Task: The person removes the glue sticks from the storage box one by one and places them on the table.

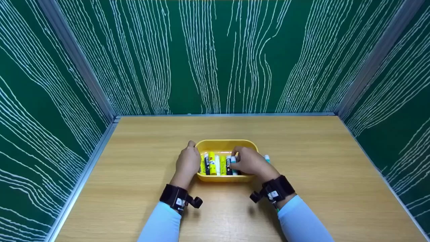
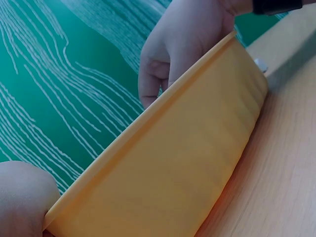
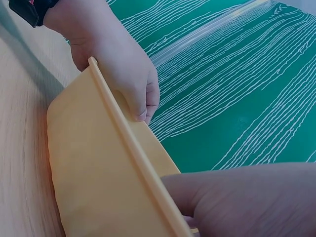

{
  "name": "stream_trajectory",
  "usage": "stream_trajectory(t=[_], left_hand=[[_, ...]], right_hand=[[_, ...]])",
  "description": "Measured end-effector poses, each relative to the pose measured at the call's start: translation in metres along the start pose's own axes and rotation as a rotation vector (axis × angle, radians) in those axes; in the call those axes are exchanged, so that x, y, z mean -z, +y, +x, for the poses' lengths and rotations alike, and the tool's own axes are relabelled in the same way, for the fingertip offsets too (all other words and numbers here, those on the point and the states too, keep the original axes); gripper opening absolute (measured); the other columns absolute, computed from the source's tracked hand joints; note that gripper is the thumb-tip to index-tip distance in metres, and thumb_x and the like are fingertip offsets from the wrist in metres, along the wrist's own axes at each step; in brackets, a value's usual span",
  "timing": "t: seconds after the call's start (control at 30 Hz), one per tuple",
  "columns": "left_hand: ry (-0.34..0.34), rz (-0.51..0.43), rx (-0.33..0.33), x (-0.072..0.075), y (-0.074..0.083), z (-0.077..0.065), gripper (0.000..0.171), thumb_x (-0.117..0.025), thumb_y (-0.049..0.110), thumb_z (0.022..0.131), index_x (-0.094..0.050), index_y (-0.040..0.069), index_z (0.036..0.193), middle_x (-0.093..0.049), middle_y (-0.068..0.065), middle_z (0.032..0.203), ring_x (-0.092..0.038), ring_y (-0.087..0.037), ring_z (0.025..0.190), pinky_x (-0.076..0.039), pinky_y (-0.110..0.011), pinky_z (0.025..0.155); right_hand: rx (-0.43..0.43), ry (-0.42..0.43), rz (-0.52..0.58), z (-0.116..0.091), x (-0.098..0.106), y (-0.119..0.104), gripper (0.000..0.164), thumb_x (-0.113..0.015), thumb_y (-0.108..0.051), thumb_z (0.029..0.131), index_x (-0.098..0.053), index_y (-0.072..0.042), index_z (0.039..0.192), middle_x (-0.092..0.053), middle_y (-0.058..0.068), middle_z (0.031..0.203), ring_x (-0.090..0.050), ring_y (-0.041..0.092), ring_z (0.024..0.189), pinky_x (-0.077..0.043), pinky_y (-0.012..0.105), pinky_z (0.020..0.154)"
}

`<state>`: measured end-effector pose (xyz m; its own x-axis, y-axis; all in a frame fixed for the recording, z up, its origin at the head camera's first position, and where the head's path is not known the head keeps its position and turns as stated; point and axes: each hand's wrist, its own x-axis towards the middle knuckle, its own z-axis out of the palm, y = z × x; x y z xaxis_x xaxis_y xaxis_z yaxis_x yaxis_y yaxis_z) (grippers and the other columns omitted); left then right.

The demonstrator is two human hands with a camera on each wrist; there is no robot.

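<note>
A yellow plastic basket point(image 1: 225, 179) stands on the table, holding a row of upright-leaning glue sticks point(image 1: 212, 163) in yellow, black and white. My left hand point(image 1: 188, 162) grips the basket's left end by the rim; the right wrist view also shows this left hand point(image 3: 118, 64) at the rim. Inside the right end, my right hand point(image 1: 250, 161) pinches a teal-and-white glue stick point(image 1: 233, 161) between thumb and fingers. Both wrist views show mostly the basket's outer wall point(image 2: 168, 148), which hides the glue sticks.
Just right of the basket, a white-capped teal stick point(image 1: 267, 158) lies partly behind my right hand. The wooden table point(image 1: 161, 134) is bordered by metal-framed green panels point(image 1: 231, 67) with wavy white lines at the back and both sides.
</note>
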<state>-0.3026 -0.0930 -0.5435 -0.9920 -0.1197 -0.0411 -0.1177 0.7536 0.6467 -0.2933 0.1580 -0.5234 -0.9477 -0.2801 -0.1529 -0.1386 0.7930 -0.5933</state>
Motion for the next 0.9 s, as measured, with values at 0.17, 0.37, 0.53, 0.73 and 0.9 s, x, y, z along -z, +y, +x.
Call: stream_trajectory(t=[0.17,0.37,0.53,0.73,0.9], left_hand=[[-0.004,-0.006,-0.007,0.000,-0.001,0.000,0.032,-0.041,0.024,0.123,-0.059,0.007,0.143,-0.080,-0.021,0.119,-0.079,-0.032,0.102,-0.064,-0.050,0.084],[-0.004,-0.006,-0.005,-0.001,-0.002,0.001,0.033,-0.040,0.025,0.123,-0.059,0.007,0.144,-0.080,-0.021,0.120,-0.079,-0.032,0.102,-0.065,-0.050,0.084],[-0.001,-0.006,-0.001,-0.001,-0.002,0.001,0.034,-0.039,0.026,0.123,-0.059,0.008,0.144,-0.080,-0.021,0.121,-0.079,-0.032,0.102,-0.065,-0.050,0.085],[0.012,-0.002,-0.021,0.000,-0.002,-0.001,0.034,-0.041,0.024,0.123,-0.060,0.006,0.144,-0.080,-0.022,0.121,-0.080,-0.033,0.102,-0.065,-0.051,0.084],[0.024,-0.007,-0.036,-0.001,-0.002,-0.001,0.033,-0.043,0.023,0.122,-0.060,0.005,0.144,-0.080,-0.024,0.121,-0.080,-0.034,0.103,-0.065,-0.052,0.084]], right_hand=[[-0.023,-0.008,0.016,-0.001,0.000,0.000,0.025,-0.086,-0.031,0.101,-0.072,-0.018,0.117,-0.071,0.004,0.086,-0.065,0.020,0.073,-0.048,0.032,0.065],[-0.027,-0.008,0.044,-0.001,0.001,0.000,0.022,-0.084,-0.025,0.102,-0.071,-0.017,0.118,-0.071,0.005,0.087,-0.066,0.021,0.074,-0.048,0.031,0.064],[-0.072,-0.036,0.177,-0.003,0.009,0.001,0.026,-0.082,-0.022,0.102,-0.070,-0.016,0.125,-0.072,0.011,0.097,-0.068,0.023,0.070,-0.053,0.030,0.059],[-0.021,-0.020,0.318,-0.013,0.045,0.020,0.038,-0.076,-0.020,0.106,-0.065,-0.007,0.139,-0.073,0.017,0.109,-0.070,0.023,0.072,-0.064,0.037,0.064],[-0.042,0.042,0.352,-0.022,0.081,0.048,0.040,-0.070,-0.016,0.109,-0.059,0.001,0.144,-0.071,0.018,0.109,-0.071,0.021,0.077,-0.066,0.037,0.072]])
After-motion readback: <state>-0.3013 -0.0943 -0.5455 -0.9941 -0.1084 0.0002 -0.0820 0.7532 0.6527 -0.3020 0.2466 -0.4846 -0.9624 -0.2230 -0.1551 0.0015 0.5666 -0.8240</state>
